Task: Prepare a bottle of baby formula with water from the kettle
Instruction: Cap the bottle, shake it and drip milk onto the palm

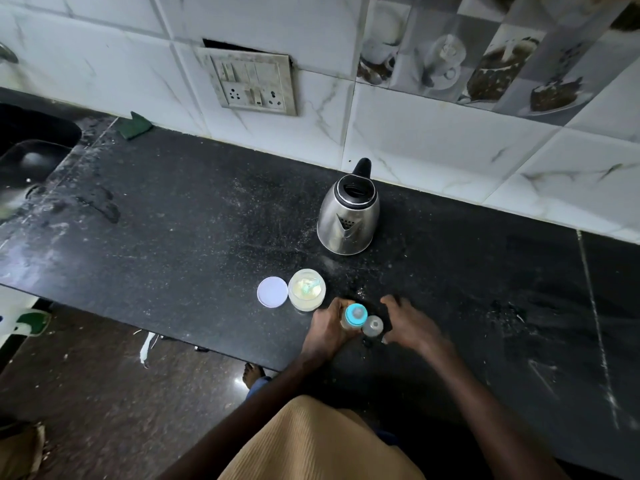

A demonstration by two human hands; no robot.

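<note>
Tan shirt (311, 441), left hand (327, 329) holding bottle (355, 315), right hand (407, 323) by cap (373, 326)

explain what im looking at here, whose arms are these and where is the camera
There is no machine here. This is one picture from a wide-angle camera worn on a person's head, looking down, so the two arms coming in from the bottom are that person's own.

They stand at a dark counter with a sink at its left end. The left hand grips a baby bottle with a blue top. The right hand is open next to a small clear cap standing beside the bottle.

Further back is a steel kettle. Left of the bottle sits an open jar of pale powder, with its white lid lying next to it.
</note>
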